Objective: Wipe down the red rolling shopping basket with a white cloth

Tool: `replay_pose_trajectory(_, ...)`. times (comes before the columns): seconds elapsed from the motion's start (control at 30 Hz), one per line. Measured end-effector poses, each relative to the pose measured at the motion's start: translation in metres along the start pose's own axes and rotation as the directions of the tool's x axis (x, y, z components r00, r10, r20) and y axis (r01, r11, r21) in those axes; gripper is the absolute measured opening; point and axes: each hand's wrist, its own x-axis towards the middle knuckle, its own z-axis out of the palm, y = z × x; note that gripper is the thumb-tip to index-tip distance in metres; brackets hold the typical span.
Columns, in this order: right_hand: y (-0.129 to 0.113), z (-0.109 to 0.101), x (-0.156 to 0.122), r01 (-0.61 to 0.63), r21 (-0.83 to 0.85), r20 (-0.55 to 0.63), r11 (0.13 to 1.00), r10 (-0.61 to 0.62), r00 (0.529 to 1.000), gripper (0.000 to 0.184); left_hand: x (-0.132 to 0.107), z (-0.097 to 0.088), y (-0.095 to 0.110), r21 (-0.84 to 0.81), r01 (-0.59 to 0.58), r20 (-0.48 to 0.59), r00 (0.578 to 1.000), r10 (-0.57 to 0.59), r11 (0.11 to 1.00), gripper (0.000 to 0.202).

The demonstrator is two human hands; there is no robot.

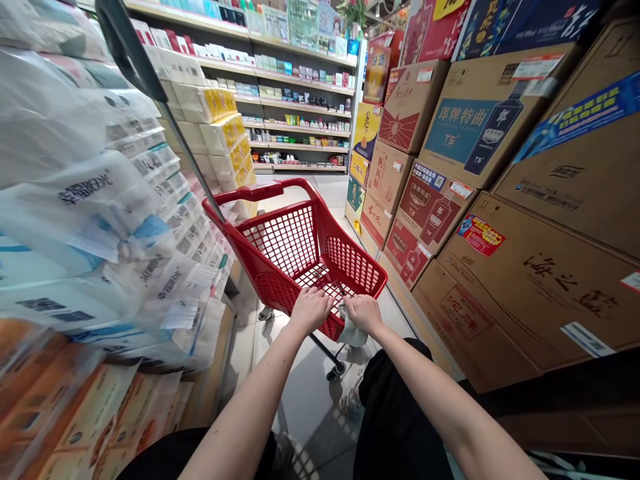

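Observation:
A red plastic shopping cart (pixel 280 233) stands in the aisle, its lattice basket turned at an angle to me. My left hand (pixel 311 309) is closed over the near rim of the basket. Close beside it on the same rim, my right hand (pixel 363 313) is closed on a pale grey-green cloth (pixel 353 332), which hangs down outside the basket. A small dark thin item by my right fingers is too unclear to name. The cart's handle bar (pixel 260 193) is at the far end, and a long grey pole (pixel 187 143) rises from its left side.
Stacked white packs (pixel 150 200) line the left, with orange packs (pixel 100 413) below. Cardboard boxes (pixel 540 280) are piled high along the right. Shelves of small goods (pixel 300 87) stand at the back. Tiled floor (pixel 310 380) and my legs show beneath the cart.

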Motion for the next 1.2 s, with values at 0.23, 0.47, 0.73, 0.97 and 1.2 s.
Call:
replay_pose_trajectory(0.23, 0.036, -0.008, 0.002, 0.035, -0.021, 0.063, 0.999, -0.034, 0.997, 0.058, -0.005, -0.014, -0.027, -0.123, -0.09, 0.046, 0.994, 0.097, 0.988, 0.041)
replay_pose_trajectory(0.47, 0.071, -0.014, 0.01, -0.003, -0.045, 0.099, 0.999, 0.008, 0.995, 0.058, 0.01, -0.005, -0.045, -0.07, -0.093, 0.005, 0.996, 0.093, 0.993, 0.036)
replay_pose_trajectory(0.73, 0.055, -0.005, 0.015, -0.296, -0.036, -0.01, 0.954, 0.296, 0.955, 0.064, 0.024, 0.006, -0.019, 0.019, -0.076, 0.009, 0.997, 0.076, 0.997, 0.031)
replay_pose_trajectory(0.97, 0.019, -0.005, 0.004, -0.376, 0.068, -0.089, 0.924, 0.381, 0.92, 0.059, 0.02, 0.001, -0.013, 0.059, -0.018, 0.002, 1.0, 0.018, 0.998, 0.033)
replay_pose_trajectory(1.2, 0.037, -0.008, -0.005, -0.168, 0.074, -0.114, 0.983, 0.176, 0.978, 0.052, 0.013, -0.003, -0.01, 0.053, -0.013, -0.005, 1.0, 0.013, 0.999, 0.035)
